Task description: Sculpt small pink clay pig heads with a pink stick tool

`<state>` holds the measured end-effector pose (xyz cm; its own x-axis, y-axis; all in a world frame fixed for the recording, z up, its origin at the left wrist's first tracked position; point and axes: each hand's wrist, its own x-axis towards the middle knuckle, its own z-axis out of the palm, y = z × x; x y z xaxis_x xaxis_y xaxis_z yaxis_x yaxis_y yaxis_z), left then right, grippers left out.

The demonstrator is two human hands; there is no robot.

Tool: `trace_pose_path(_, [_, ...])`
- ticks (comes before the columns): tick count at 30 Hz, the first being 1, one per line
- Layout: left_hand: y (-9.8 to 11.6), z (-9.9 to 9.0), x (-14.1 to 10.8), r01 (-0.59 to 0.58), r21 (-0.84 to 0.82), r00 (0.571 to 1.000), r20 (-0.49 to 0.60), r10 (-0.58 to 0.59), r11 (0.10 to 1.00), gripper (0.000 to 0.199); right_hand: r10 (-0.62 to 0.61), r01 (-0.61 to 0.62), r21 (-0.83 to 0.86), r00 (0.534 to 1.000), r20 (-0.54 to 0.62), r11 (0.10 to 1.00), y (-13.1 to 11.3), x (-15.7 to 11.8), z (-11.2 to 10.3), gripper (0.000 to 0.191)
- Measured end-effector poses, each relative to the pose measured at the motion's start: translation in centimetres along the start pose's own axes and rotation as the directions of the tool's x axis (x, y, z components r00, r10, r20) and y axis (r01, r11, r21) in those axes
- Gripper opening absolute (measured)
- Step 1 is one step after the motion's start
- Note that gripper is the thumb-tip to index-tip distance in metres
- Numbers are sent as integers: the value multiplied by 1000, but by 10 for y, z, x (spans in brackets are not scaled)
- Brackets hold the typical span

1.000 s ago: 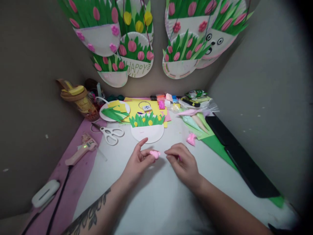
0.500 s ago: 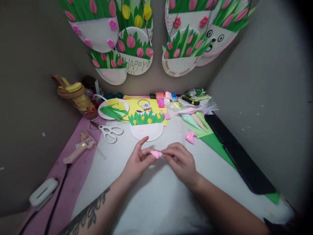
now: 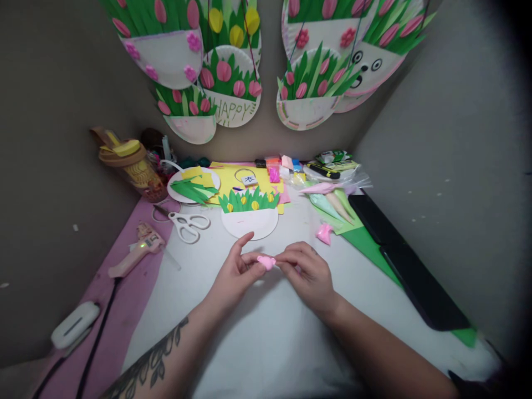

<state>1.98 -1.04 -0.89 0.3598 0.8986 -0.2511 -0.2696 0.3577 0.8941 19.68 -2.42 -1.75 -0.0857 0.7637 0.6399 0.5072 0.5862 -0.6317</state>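
Here, the left hand [image 3: 233, 273] clamps a small, lobed, pink clay-like piece [image 3: 266, 263] in its fingers [image 3: 255, 271]; the right hand [image 3: 310, 277] sits at its edge, grip unclear.

From afar I hold my left hand [image 3: 239, 271] in a pinch, one finger [image 3: 246, 239] raised, its tattooed forearm [image 3: 166, 346] slanting inward; my right hand [image 3: 310, 277] curls opposite, fingertips [image 3: 280, 257] close by.

The right hand [image 3: 308, 277] is closing the earlier gap toward nine o'clock. Its fingertips [image 3: 281, 257] are now meeting the pink piece [image 3: 266, 262] at three o'clock.
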Motion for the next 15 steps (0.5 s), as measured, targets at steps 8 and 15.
trace_pose_path(8, [-1,0,0,-10,-22,1000,3,10,1000,83,15,-15,-10,1000,14,1000,1,-1,0,17])
trace_pose_path(15, [0,0,1,-2,4,1000,2,2,1000,83,14,-14,-1,1000,18,1000,1,-1,0,18])
